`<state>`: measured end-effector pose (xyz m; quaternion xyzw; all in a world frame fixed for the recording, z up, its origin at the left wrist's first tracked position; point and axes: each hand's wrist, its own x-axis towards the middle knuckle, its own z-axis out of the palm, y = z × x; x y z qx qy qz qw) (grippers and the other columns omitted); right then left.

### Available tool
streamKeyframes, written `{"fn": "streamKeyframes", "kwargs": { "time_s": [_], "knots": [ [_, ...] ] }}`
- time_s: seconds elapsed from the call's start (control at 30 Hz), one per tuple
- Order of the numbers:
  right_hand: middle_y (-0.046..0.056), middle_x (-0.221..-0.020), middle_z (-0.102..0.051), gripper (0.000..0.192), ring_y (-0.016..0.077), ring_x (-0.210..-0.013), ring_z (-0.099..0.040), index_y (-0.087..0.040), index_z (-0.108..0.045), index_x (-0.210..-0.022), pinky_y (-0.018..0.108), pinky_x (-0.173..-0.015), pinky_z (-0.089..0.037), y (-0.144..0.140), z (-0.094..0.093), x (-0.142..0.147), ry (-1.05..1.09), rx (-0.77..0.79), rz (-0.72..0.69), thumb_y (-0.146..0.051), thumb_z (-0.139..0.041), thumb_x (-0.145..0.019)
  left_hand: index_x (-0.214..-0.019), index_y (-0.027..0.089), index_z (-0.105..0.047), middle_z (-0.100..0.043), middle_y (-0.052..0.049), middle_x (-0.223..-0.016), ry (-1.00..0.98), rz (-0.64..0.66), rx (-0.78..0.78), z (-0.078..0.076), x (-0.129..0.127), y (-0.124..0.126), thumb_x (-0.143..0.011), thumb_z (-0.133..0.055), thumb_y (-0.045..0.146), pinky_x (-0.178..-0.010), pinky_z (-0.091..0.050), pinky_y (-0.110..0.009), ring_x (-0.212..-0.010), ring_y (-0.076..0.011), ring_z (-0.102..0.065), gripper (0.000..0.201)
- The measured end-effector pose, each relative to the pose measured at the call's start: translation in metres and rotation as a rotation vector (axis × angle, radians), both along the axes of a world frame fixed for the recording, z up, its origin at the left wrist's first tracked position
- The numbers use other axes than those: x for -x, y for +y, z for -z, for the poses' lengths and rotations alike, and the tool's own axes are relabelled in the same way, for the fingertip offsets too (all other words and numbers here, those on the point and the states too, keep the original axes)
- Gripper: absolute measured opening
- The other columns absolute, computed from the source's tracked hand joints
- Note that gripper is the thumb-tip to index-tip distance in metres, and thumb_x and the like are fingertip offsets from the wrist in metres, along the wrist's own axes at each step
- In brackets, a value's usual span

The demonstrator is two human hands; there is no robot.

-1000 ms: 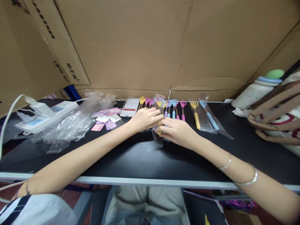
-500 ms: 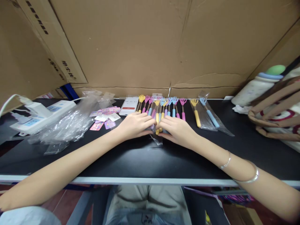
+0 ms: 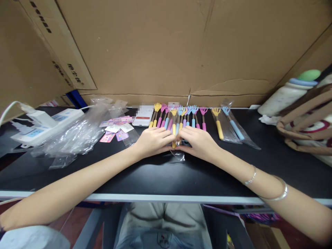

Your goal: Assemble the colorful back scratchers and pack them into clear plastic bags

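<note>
While both hands [image 3: 153, 142] meet, the yellow-handled scratcher [image 3: 174, 133] lies sleeved in clear plastic.

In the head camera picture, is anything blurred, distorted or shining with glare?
Head view: the table edge bows and the forearms stretch toward the corners, a wide-angle distortion; the phone has a pixelated patch on its screen; the clear plastic bags show soft white glare; the left hand and right hand are fairly sharp, under even light with only faint shadows.

Packing workbench, cardboard cartons [image 3: 160, 48], plastic bags [image 3: 75, 138]
</note>
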<state>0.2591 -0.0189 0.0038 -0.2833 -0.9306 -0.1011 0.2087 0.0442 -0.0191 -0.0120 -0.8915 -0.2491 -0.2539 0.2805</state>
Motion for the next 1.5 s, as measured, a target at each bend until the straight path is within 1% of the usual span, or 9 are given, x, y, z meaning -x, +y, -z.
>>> {"fn": "streamKeyframes", "kwargs": {
  "time_s": [0.23,0.4,0.5,0.63,0.8,0.93,1.1,1.27,1.5],
  "knots": [
    [0.006,-0.086,-0.063,0.014,0.0178,-0.079,-0.057,-0.017,-0.059,-0.087,0.028,-0.069,-0.041,0.002,-0.008,-0.006,-0.095,0.044,-0.095,-0.027,-0.049,-0.091,-0.086,0.021,-0.063,-0.066,0.000,-0.077,0.001,0.012,0.062,-0.004,0.005,-0.003,-0.092,-0.048,0.050,-0.062,-0.036,-0.027,-0.073,-0.0137,-0.059,0.033],
    [0.007,-0.092,-0.062,0.017,0.0178,-0.084,-0.056,-0.018,-0.059,-0.092,0.027,-0.072,-0.043,0.001,-0.012,-0.011,-0.101,0.158,-0.097,-0.010,-0.049,-0.081,-0.081,0.022,-0.063,-0.066,0.003,-0.074,-0.121,0.004,0.210,-0.002,0.003,-0.003,-0.090,-0.052,0.040,-0.060,-0.036,-0.025,-0.069,-0.0121,-0.059,0.023],
    [0.007,-0.097,-0.061,0.017,0.0187,-0.088,-0.056,-0.018,-0.058,-0.097,0.028,-0.073,-0.044,0.001,-0.014,-0.014,-0.088,0.279,-0.117,-0.018,-0.055,-0.081,-0.075,0.021,-0.061,-0.067,0.004,-0.075,-0.198,-0.012,0.316,-0.002,0.003,-0.003,-0.087,-0.055,0.034,-0.058,-0.035,-0.023,-0.069,-0.0112,-0.060,0.020],
    [0.007,-0.100,-0.062,0.020,0.0196,-0.091,-0.056,-0.019,-0.059,-0.101,0.031,-0.077,-0.045,0.005,-0.014,-0.017,-0.016,0.394,-0.147,-0.033,-0.055,-0.086,-0.077,0.021,-0.061,-0.067,0.005,-0.078,-0.257,-0.025,0.468,-0.004,0.003,-0.004,-0.086,-0.057,0.032,-0.060,-0.035,-0.021,-0.072,-0.0101,-0.061,0.015],
    [0.007,-0.100,-0.062,0.029,0.0205,-0.094,-0.054,-0.020,-0.062,-0.100,0.034,-0.082,-0.043,0.009,-0.014,-0.018,0.024,0.479,-0.168,-0.045,-0.056,-0.086,-0.076,0.020,-0.060,-0.066,0.005,-0.076,-0.279,-0.041,0.513,-0.005,0.005,-0.003,-0.087,-0.056,0.033,-0.060,-0.034,-0.020,-0.070,-0.0096,-0.059,0.017],
    [0.006,-0.094,-0.064,0.024,0.0193,-0.092,-0.052,-0.020,-0.063,-0.092,0.034,-0.085,-0.040,0.010,-0.010,-0.014,0.096,0.476,-0.171,-0.041,-0.053,-0.090,-0.076,0.019,-0.059,-0.063,0.004,-0.072,-0.278,-0.055,0.509,-0.004,0.004,-0.002,-0.087,-0.055,0.033,-0.058,-0.032,-0.020,-0.068,-0.0098,-0.057,0.018],
    [0.005,-0.079,-0.061,0.023,0.0189,-0.083,-0.047,-0.018,-0.059,-0.077,0.032,-0.077,-0.039,0.011,0.001,-0.006,0.224,0.429,-0.082,-0.035,-0.051,-0.091,-0.074,0.018,-0.056,-0.060,0.004,-0.069,-0.287,-0.091,0.566,-0.003,0.004,-0.002,-0.087,-0.053,0.033,-0.055,-0.030,-0.020,-0.064,-0.0092,-0.054,0.020],
    [0.007,-0.085,-0.062,0.020,0.0208,-0.089,-0.047,-0.019,-0.060,-0.078,0.036,-0.083,-0.039,0.010,0.002,-0.002,0.286,0.334,-0.081,-0.035,-0.054,-0.089,-0.075,0.018,-0.057,-0.059,0.004,-0.070,-0.286,-0.093,0.598,-0.002,0.004,-0.002,-0.089,-0.051,0.036,-0.055,-0.031,-0.020,-0.064,-0.0094,-0.054,0.023],
    [0.006,-0.085,-0.064,0.019,0.0200,-0.086,-0.054,-0.019,-0.061,-0.079,0.034,-0.079,-0.042,0.012,0.004,-0.005,0.270,0.330,-0.036,-0.034,-0.055,-0.089,-0.076,0.020,-0.060,-0.062,0.004,-0.071,-0.312,-0.091,0.558,-0.003,0.006,-0.002,-0.089,-0.053,0.037,-0.057,-0.032,-0.020,-0.066,-0.0093,-0.056,0.023]
  ]
}}
